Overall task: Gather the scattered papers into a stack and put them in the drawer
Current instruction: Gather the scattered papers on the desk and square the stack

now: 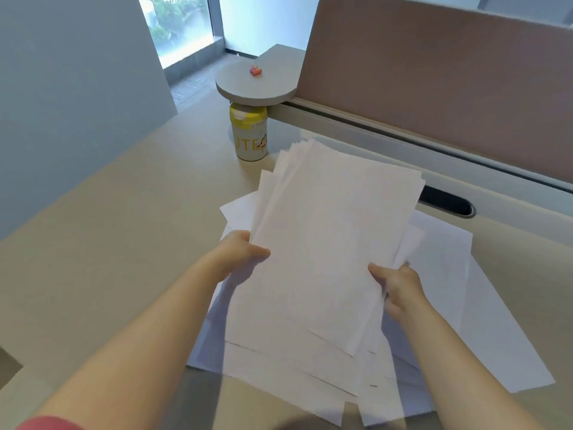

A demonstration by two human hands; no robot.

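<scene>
Beige surface [108, 243], bounded at the far right by a brown partition panel [449, 88] with a dark cable slot [446, 201] at its foot; a window [183, 26] lies beyond. Loose white sheets [459, 305] lie overlapping on the surface near its front edge. Above them, an uneven stack of papers [328, 243] is held tilted, its edges not aligned. Left hand [240, 254] grips the stack's left edge, thumb on top and fingers underneath. Right hand [398, 288] grips the right edge in the same way, fingers curled round the sheets. A round grey shelf [248, 88] carries a small red object [256, 70]; under it stands a yellow-lidded white bottle [249, 135], just beyond the papers. The drawer is not visible.
</scene>
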